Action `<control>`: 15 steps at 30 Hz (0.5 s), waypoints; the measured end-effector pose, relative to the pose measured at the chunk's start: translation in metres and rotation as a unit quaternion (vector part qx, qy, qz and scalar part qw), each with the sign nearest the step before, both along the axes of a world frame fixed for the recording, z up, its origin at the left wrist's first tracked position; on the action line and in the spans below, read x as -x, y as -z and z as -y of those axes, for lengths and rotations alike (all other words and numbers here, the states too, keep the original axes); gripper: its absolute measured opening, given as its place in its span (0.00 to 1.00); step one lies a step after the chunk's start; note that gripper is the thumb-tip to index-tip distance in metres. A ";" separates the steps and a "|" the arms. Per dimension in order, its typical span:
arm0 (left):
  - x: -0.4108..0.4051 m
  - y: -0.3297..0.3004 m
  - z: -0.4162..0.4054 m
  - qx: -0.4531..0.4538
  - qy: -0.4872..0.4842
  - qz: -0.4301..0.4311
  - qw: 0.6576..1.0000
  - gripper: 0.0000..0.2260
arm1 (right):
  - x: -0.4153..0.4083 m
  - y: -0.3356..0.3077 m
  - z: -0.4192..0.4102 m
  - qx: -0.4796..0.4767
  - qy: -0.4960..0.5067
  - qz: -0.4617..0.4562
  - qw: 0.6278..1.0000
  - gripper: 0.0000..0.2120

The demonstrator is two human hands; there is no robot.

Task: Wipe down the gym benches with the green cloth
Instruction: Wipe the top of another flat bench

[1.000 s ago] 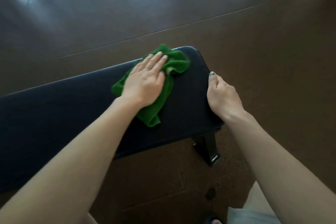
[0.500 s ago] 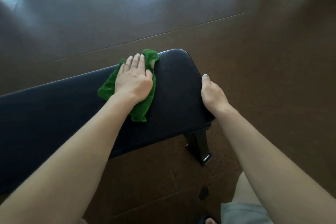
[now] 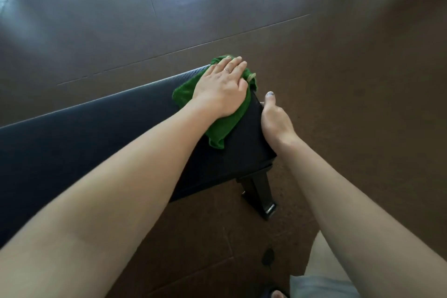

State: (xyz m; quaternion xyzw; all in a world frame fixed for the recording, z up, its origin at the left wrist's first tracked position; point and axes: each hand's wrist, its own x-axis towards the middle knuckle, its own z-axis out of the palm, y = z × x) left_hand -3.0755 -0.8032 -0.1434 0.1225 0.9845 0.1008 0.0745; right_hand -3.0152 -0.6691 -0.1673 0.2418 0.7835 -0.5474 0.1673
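Observation:
A black padded gym bench (image 3: 84, 138) runs from the left edge to the middle of the view. The green cloth (image 3: 225, 126) lies crumpled on its far right corner. My left hand (image 3: 222, 89) presses flat on the cloth, fingers together and reaching the bench's far edge. My right hand (image 3: 275, 118) grips the bench's right end, thumb on top, fingers hidden behind the edge.
Dark brown floor tiles (image 3: 338, 104) surround the bench. A black metal bench leg (image 3: 258, 196) stands under the right end. My knee in grey shorts (image 3: 321, 283) shows at the bottom right, with a dark spot (image 3: 268, 256) on the floor beside it.
My left hand has slid the cloth rightward toward the bench's far right corner, after first pulling it left. My right hand stays on the bench end.

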 end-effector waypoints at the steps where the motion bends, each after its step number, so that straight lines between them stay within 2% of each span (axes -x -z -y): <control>1: 0.007 -0.002 -0.003 0.002 -0.002 0.004 1.000 0.26 | 0.000 0.000 0.000 -0.010 -0.003 0.000 1.000 0.38; 4: -0.015 -0.007 -0.006 -0.009 0.002 0.010 1.000 0.26 | -0.006 -0.002 -0.001 0.020 0.006 0.002 1.000 0.37; 7: -0.091 -0.008 -0.001 -0.027 0.055 -0.009 0.998 0.26 | -0.009 -0.001 -0.005 0.077 0.037 -0.004 0.996 0.33; 10: -0.144 -0.008 0.009 -0.010 0.102 -0.011 0.995 0.26 | -0.005 0.005 -0.010 0.174 0.057 0.023 0.983 0.31; 15: -0.079 -0.004 0.005 -0.026 0.105 -0.021 0.994 0.24 | -0.011 0.012 -0.017 0.324 0.090 0.047 0.941 0.30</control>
